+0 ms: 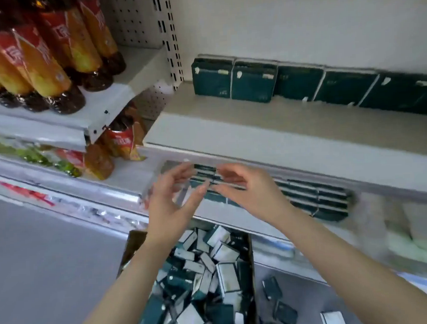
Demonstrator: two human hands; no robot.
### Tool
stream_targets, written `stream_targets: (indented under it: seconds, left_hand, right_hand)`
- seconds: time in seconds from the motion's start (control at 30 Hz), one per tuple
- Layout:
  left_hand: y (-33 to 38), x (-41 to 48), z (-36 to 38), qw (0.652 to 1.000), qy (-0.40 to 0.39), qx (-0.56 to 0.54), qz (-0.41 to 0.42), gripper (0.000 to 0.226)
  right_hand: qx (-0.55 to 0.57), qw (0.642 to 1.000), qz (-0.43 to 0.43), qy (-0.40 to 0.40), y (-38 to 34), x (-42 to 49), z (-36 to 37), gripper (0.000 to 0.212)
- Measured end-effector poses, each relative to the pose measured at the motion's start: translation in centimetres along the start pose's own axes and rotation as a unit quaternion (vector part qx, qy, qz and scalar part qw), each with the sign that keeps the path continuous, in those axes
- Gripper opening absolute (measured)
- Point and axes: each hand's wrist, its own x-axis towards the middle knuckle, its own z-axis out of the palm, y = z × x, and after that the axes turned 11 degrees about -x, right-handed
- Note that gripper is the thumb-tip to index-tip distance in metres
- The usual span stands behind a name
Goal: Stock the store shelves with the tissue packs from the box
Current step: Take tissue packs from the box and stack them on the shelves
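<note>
Cardboard box [135,241] nearest, heaped with loose teal tissue packs [181,285]. Above it, the left hand [175,200] is spread open. The grip of the right hand [248,192] is too blurred to tell. Both are at a stack [205,173] on the lower shelf [217,209], which a nudge could topple.

The upper shelf [255,125] carries a row of dark green tissue packs [253,80] standing along its back edge. On the lower shelf [224,210], stacked packs [317,199] sit near the front edge. The left shelf [111,97] holds bottles [44,64]. On the floor [52,242] stand a box [133,248] and loose packs [285,313] just beside it.
</note>
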Motion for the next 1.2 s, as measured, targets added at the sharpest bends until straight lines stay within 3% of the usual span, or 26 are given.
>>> stream_targets:
  seconds: [0.17,0.37,0.43,0.47,0.57,0.67,0.8,0.87,1.07,1.2]
  left_hand:
    - [-7.2,-10.7,-3.2,0.98,-0.009,0.04,-0.194,0.056]
    - [-18.9,-18.3,-2.9,0.894,-0.031,0.076,-0.44,0.067]
    - [-22.8,-20.1,-1.4,0.869,-0.043,0.074,-0.487,0.067]
    - [-24.5,-20.6,-0.5,0.86,-0.047,0.066,-0.503,0.067]
    - [-29.5,-21.8,1.9,0.83,-0.05,0.055,-0.553,0.054]
    - [-34.2,-22.3,3.6,0.81,-0.059,0.036,-0.582,0.04]
    - [-39.1,-23.2,5.1,0.787,-0.077,0.045,-0.611,0.07]
    - [-41.0,-23.6,5.5,0.774,-0.073,0.031,-0.629,0.072]
    - [-42.1,-24.3,6.3,0.758,-0.047,-0.006,-0.65,0.048]
    - [-41.6,-24.2,6.2,0.759,-0.016,-0.016,-0.65,0.048]
  right_hand:
    - [-0.056,0.98,0.122,-0.15,6.6,-6.5,8.3,0.05]
    - [-0.121,0.925,0.259,-0.25,16.7,-11.7,17.4,0.058]
    - [-0.128,0.915,0.275,-0.266,19.3,-12.8,20.6,0.045]
    - [-0.137,0.913,0.274,-0.268,20.6,-13.0,22.2,0.041]
    - [-0.141,0.907,0.301,-0.26,24.3,-13.1,27.0,0.07]
    - [-0.159,0.909,0.298,-0.246,27.7,-13.0,30.9,0.074]
    - [-0.208,0.902,0.298,-0.234,31.8,-12.9,34.1,0.068]
    - [-0.232,0.892,0.309,-0.235,33.1,-13.1,35.1,0.068]
    - [-0.245,0.88,0.347,-0.21,33.8,-13.3,36.9,0.072]
    - [-0.236,0.869,0.387,-0.199,33.5,-12.8,37.5,0.085]
